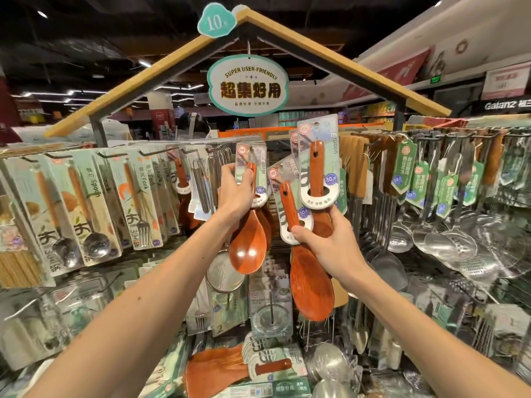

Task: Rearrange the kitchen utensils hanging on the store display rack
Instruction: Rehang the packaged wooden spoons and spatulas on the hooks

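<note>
Wooden rice spoons on printed cards hang at the middle of the display rack [382, 133]. My left hand [237, 191] grips the handle and card of a hanging bunch of rice spoons [247, 242], whose brown bowls dangle below my palm. My right hand [324, 239] holds two or three carded rice spoons [311, 285] free of the hooks, fanned out with their cards up and one large bowl hanging down.
Packaged spoons and forks [94, 202] hang in rows on the left. Steel ladles and skimmers [448, 239] hang on the right. More wooden spoons [218, 372], strainers and boxed items fill the shelf below. A sign [248, 84] hangs overhead.
</note>
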`<state>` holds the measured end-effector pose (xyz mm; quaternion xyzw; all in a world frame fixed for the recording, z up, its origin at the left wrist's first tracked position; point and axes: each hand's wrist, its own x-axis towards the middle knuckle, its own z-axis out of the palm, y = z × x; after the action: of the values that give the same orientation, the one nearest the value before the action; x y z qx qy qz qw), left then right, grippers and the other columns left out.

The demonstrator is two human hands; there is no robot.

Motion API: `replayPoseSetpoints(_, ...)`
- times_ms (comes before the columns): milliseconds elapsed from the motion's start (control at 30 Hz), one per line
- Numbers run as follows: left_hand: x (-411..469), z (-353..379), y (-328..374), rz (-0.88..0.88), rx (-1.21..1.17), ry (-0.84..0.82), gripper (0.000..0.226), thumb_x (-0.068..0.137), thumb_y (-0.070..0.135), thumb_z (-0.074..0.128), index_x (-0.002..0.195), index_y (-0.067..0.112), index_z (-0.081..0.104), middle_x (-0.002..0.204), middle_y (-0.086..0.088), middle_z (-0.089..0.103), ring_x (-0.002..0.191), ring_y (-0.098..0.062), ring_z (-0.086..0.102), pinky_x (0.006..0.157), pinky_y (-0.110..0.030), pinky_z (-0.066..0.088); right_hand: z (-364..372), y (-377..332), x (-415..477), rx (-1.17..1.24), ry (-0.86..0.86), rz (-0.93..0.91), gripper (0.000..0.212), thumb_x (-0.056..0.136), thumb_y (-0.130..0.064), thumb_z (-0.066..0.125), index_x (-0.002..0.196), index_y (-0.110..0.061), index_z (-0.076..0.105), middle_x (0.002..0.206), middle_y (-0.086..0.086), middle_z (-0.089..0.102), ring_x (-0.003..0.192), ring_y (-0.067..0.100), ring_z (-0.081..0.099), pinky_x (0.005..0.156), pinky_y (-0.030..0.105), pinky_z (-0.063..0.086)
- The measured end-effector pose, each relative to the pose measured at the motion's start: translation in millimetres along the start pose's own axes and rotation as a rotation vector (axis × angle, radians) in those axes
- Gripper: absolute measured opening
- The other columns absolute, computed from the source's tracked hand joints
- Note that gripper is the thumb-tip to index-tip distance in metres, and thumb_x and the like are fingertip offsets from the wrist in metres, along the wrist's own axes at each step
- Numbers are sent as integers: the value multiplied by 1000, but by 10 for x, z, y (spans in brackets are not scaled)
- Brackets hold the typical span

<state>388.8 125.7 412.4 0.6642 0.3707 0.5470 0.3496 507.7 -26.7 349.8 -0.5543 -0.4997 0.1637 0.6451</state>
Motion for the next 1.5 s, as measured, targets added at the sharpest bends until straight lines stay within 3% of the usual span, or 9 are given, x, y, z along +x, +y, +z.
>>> replayPoseSetpoints(100, 117, 68, -70, -33, 43, 6, 24, 106, 26, 44, 128, 17, 40, 96, 9, 57, 82, -4, 57, 67, -20, 46, -1, 23, 14, -1, -6, 1, 45, 83, -19, 78, 123, -26, 58, 107, -17, 73, 99, 0, 68, 94, 33, 52)
replayPoseSetpoints(233, 253, 151, -209, -69, 80, 9, 24, 104, 33, 44, 127, 25, 40, 114, -5, 62, 108, -26, 60, 94, -49, 50, -11, 77, 16, 15, -19, 12, 43, 84, -14, 77, 120, -26, 59, 102, -19, 73, 95, -3, 68, 85, 21, 51)
replayPoseSetpoints(833, 208, 103, -191, -262, 129, -64, 61, 95, 46, 57, 142, 10, 44, 139, -12, 56, 125, -33, 54, 107, -49, 44, -93, 90, -111, 37, -76, 47, 47, 83, -16, 78, 124, -24, 58, 107, -15, 72, 95, -3, 68, 74, 11, 52)
replayPoseSetpoints(967, -161, -10, -12, -215, 354, -198, 82, 97, 42, 59, 158, 11, 14, 155, -13, 38, 139, -33, 41, 106, -40, 39, -76, 25, -154, 61, -76, 42, 44, 82, -14, 79, 120, -23, 60, 106, -13, 73, 94, 0, 69, 75, 15, 53)
replayPoseSetpoints(1033, -385, -111, 57, -140, 410, -188, 86, 99, 44, 56, 159, 11, 4, 155, -13, 39, 138, -32, 43, 102, -36, 40, -60, 10, -177, 80, -73, 39, 43, 82, -14, 79, 120, -22, 60, 105, -12, 74, 93, 0, 70, 74, 14, 53)
replayPoseSetpoints(1133, -712, -229, 113, -100, 137, -218, 65, 101, 53, 44, 152, 14, 34, 142, -16, 55, 123, -29, 59, 106, -48, 47, -21, -3, -220, 121, -73, 40, 41, 81, -12, 79, 116, -23, 61, 101, -13, 74, 91, -1, 70, 71, 13, 53)
replayPoseSetpoints(1267, -1199, -295, 184, -311, -272, -415, 55, 101, 57, 35, 119, 15, 65, 85, -1, 76, 71, -10, 73, 63, -29, 56, 67, 0, -284, 137, -105, 55, 35, 81, -13, 79, 108, -28, 62, 96, -13, 75, 90, 1, 71, 75, 17, 53)
replayPoseSetpoints(1400, -1322, -299, 27, -273, -252, -240, 41, 88, 46, 69, 116, 17, 59, 105, -3, 75, 86, -11, 73, 72, -31, 59, 227, 17, -376, 145, -163, 30, 24, 89, -23, 71, 110, -31, 62, 101, -16, 75, 98, 0, 69, 85, 19, 54)
replayPoseSetpoints(1500, -1317, -339, -50, -270, -287, -204, 36, 89, 28, 74, 118, 17, 56, 107, -2, 74, 94, -13, 73, 79, -31, 59, 327, 9, -434, 187, -148, 62, 24, 91, -46, 53, 109, -33, 63, 102, -19, 73, 99, -3, 68, 81, 15, 52)
